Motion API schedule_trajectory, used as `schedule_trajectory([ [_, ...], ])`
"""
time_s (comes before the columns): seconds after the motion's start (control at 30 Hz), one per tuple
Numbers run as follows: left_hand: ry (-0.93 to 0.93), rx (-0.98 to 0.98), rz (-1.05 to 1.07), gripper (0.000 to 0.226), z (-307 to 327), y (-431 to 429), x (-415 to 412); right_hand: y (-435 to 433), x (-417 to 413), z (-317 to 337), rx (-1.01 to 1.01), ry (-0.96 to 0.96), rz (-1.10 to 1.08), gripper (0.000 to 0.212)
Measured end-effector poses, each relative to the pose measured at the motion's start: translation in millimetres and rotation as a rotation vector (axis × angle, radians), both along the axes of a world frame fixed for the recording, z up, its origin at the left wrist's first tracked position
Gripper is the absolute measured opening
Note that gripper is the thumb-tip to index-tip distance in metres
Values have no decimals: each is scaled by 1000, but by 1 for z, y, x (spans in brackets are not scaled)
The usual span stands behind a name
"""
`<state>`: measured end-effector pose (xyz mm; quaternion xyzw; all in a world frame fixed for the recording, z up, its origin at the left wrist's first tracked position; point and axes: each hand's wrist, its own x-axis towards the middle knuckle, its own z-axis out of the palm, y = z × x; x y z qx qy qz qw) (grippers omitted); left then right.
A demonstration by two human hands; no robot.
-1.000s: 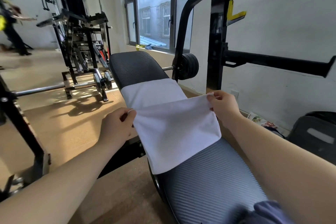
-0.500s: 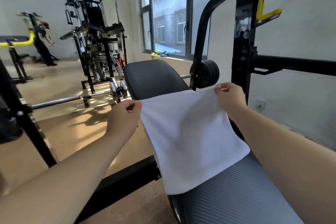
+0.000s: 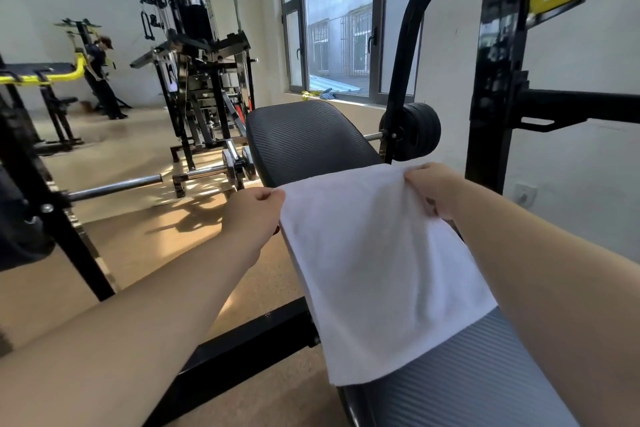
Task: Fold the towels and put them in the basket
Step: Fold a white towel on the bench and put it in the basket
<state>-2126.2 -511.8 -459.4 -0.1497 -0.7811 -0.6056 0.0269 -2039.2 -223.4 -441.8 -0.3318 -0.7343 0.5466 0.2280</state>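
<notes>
The white towel lies on the padded surface, near edge at 6 o'clock. The left hand pinches its 10 o'clock corner and the right hand its 1 o'clock corner, likely to keep the fold square. No basket is in sight.

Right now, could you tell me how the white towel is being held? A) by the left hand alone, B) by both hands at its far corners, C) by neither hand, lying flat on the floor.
B: the left hand and right hand each pinch a far corner of the white towel over the bench pad.
</notes>
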Motion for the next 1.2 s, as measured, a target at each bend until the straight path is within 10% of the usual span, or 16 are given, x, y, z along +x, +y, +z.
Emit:
schedule_trajectory([
  [0.5,-43,93,-14,13,9,-11,13,6,25,17,-80,100,342,28],
  [1.2,-125,423,-62,8,70,-103,68,-54,113,95,114,519,207,9],
])
